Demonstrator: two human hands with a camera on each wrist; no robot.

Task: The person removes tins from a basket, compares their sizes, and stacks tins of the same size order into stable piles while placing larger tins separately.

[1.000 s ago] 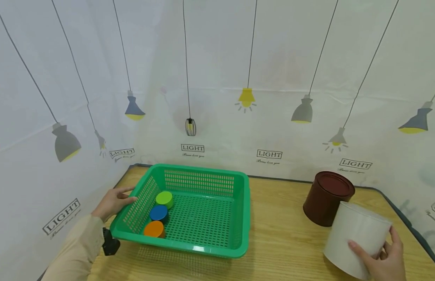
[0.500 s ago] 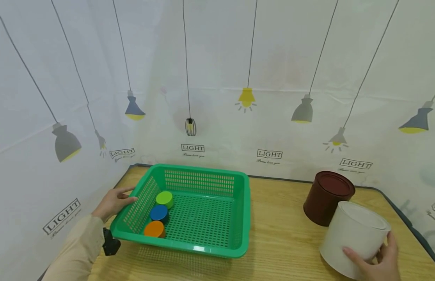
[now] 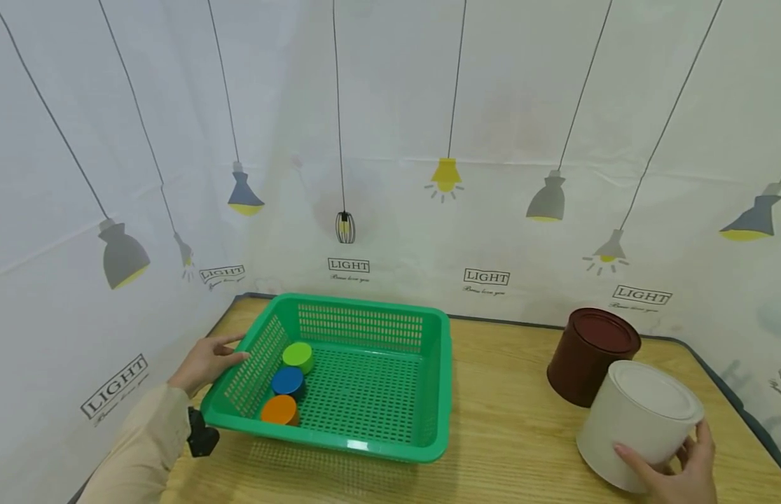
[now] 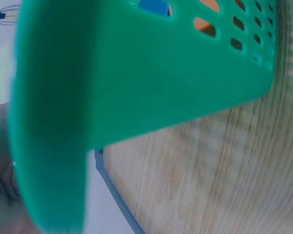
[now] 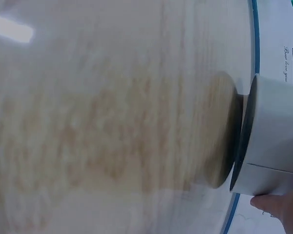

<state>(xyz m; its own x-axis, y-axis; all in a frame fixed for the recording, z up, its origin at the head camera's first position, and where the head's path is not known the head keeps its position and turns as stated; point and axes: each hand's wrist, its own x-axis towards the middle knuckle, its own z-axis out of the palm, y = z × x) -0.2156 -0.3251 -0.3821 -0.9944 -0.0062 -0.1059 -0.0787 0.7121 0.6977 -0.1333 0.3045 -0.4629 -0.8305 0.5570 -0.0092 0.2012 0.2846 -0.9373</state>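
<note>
A green plastic basket [image 3: 436, 392] stands on the table at left centre in the head view. Along its left inner side sit a lime disc [image 3: 298, 357], a blue disc [image 3: 288, 383] and an orange disc [image 3: 279, 410]. My left hand [image 3: 204, 364] holds the basket's left rim, thumb over the edge. At the right, my right hand [image 3: 683, 469] grips a white can [image 3: 630, 427] with a flat lid, thumb on its near side. In the right wrist view, the white can [image 5: 273, 141] tilts, its lower edge close over the table.
Behind the white can stands a dark brown lidded can [image 3: 585, 364], overlapped by it in the head view. The wooden table [image 3: 497, 420] has a dark edge strip [image 3: 497, 320]. Beyond it hangs a white backdrop [image 3: 390, 126] printed with lamps.
The white can has tipped so that more of its lid shows in the head view, and it has shifted slightly left. My left hand still holds the basket; the discs stay in place.
</note>
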